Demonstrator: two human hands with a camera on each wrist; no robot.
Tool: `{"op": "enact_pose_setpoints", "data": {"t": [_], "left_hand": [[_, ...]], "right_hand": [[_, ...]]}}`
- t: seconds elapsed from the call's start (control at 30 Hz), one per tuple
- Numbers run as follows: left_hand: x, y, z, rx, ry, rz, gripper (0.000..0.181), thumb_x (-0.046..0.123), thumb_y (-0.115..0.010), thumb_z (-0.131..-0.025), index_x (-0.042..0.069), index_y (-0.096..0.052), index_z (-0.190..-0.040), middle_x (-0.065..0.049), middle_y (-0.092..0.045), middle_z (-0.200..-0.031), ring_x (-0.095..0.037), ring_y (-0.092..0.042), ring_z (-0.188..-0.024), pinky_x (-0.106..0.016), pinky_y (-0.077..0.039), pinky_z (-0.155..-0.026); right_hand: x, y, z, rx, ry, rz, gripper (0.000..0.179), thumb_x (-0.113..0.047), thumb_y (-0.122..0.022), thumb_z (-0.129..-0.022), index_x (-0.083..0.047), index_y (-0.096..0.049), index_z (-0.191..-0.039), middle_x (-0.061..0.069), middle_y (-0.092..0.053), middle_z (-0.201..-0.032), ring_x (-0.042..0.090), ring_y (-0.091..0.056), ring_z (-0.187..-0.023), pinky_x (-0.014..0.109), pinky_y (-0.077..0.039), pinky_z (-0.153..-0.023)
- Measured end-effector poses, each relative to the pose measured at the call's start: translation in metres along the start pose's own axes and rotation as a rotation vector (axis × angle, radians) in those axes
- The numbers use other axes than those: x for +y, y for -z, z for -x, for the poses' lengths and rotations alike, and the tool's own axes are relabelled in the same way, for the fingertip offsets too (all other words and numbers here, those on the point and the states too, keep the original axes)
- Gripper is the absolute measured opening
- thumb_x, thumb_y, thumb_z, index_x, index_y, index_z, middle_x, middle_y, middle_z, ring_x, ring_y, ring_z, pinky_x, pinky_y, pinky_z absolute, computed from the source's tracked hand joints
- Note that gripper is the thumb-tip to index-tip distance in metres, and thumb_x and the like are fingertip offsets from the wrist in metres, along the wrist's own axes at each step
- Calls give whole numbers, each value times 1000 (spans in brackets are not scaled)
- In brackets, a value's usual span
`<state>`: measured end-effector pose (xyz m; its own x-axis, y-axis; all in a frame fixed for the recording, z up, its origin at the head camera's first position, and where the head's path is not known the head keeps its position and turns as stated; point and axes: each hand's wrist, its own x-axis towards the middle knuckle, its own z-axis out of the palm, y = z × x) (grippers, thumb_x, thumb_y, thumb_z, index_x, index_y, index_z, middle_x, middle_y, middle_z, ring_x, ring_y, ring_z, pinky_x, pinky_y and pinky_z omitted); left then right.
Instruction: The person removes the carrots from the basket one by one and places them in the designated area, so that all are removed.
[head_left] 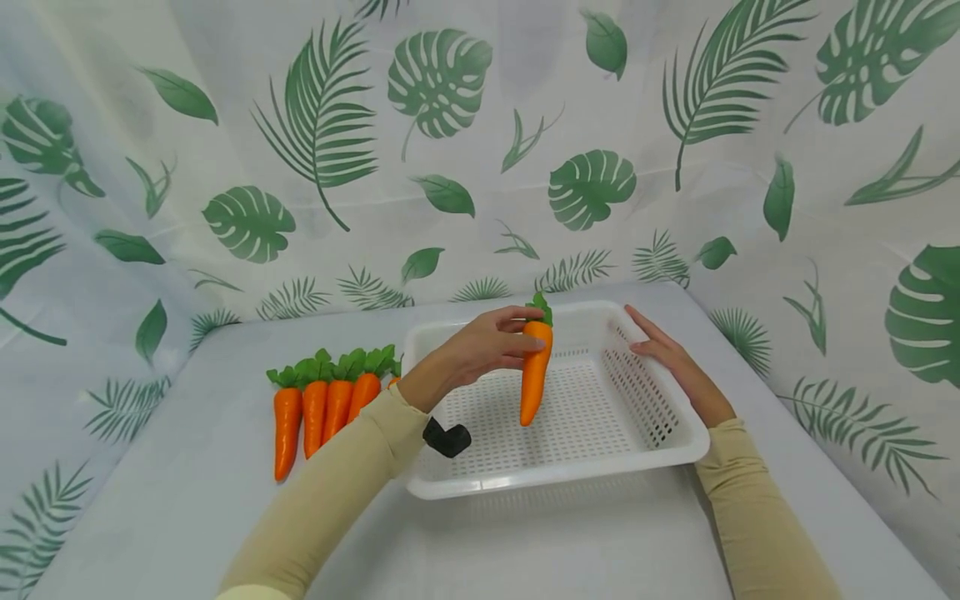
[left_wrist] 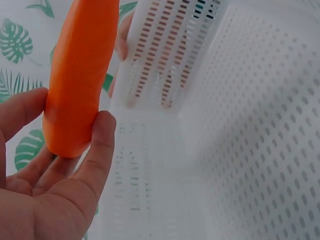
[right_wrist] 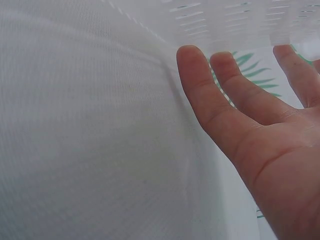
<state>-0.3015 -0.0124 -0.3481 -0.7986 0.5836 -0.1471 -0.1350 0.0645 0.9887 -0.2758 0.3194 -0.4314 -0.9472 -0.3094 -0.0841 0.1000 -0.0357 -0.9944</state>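
My left hand (head_left: 487,346) holds an orange carrot (head_left: 534,375) with green leaves near its leafy end, above the inside of a white perforated plastic basket (head_left: 555,479). The carrot hangs tip downward, tilted slightly. In the left wrist view, thumb and fingers (left_wrist: 102,137) pinch the carrot from both sides. At the basket's right side is my right hand (head_left: 671,358), its thumb over the rim and its other fingers along the outside. Seen by the right wrist camera, these fingers (right_wrist: 197,75) touch the basket's outer wall fairly straight. No carrot shows in the visible part of the basket.
Left of the basket, several carrots (head_left: 315,408) lie in a row on the white table (head_left: 172,500), leaves toward the back; my left forearm partly hides them. A black device (head_left: 447,438) sits at my left wrist. Leaf-patterned cloth (head_left: 495,242) hangs behind and at the sides.
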Motion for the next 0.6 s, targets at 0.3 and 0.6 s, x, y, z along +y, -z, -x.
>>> {"op": "enact_pose_setpoints", "data": {"t": [0.3,0.6], "left_hand": [[2,26,19,52,-14,18,54,3,-68,-104,5,-52,-155,-18,-56,-151,-35,-65,-122,-44,-56,-104],[4,55,42,98,-34,30,50,3,-67,-104,5,-53,-152,-17,-58,-148,-34,-63,-124,-43,-54,-108]], "right_hand": [[1,1,-1,4,-5,6,62,-39,-46,-115,-54,-17,-169,5,-20,-176,33,-47,-139,47,-55,-96],[0,0,-1,0,-9,5,64,-38,-45,-116,-52,-14,-170,8,-19,-176,30,-49,-137,45,-55,-97]]}}
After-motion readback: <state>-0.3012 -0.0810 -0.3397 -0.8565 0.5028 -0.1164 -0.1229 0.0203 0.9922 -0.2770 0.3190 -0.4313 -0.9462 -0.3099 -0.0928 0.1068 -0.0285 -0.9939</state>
